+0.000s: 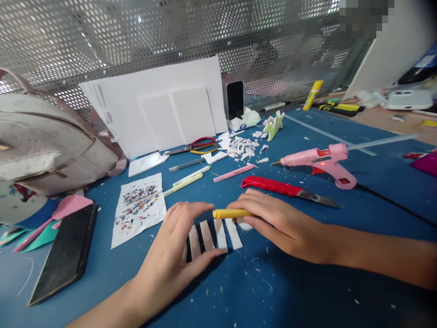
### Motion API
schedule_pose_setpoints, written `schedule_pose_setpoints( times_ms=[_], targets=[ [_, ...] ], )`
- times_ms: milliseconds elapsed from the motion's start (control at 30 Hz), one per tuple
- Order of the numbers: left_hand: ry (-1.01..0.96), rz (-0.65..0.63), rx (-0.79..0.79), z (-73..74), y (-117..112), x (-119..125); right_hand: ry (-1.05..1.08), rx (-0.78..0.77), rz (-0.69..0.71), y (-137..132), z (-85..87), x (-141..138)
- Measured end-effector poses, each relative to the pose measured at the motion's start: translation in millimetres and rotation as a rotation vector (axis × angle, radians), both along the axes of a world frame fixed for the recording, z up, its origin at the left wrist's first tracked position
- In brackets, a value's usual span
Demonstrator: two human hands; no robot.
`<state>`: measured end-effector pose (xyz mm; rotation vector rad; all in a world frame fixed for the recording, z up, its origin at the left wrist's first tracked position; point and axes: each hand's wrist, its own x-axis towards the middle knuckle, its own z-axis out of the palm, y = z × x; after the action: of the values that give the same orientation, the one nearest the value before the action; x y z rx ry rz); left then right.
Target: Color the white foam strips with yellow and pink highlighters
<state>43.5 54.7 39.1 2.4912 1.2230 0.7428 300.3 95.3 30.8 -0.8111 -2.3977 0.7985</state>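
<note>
- the right hand (276,221) has its fingers clamped on one end of a yellow pen (229,213), held just above white strips (221,234) on the desk (273,291).
- the pen is probably light and stiff, its smooth barrel a little slippery; mid-barrel should give a steady hold.
- the left hand (180,239) has thumb and fingers apart, around the strips.
- the strips look light and fragile, best taken gently by their edges.

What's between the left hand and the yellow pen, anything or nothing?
Nothing visible. The left hand is right by one end of the yellow pen, though I can't tell if they touch. The right hand holds the other end.
</note>
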Motion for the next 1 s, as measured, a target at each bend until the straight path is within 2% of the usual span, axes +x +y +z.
schedule_pose_setpoints(
  times_ms=[100,167,300,400,533,633,1000],
  targets=[
    [-0.056,-0.015,0.046,6.5,0,2,0.074,-0.156,0.040,-4,5.0,1],
    [-0.099,-0.062,0.069,10.4,2,6,0.124,-0.361,0.077,-6,9.0,0],
    [-0.212,-0.165,0.020,19.4,7,14,0.274,-0.901,0.190,-11,14.4,-2],
    [-0.274,-0.135,-0.051,25.0,10,20,0.358,-1.079,0.268,-11,14.7,-1],
    [-0.320,-0.112,-0.121,25.6,9,23,0.386,-1.176,0.301,-10,12.5,2],
    [-0.335,-0.123,-0.134,22.5,6,23,0.384,-1.191,0.294,-11,11.2,3],
    [-0.316,-0.216,-0.123,17.7,-2,23,0.207,-0.919,0.273,-11,14.1,3]
  ],
)
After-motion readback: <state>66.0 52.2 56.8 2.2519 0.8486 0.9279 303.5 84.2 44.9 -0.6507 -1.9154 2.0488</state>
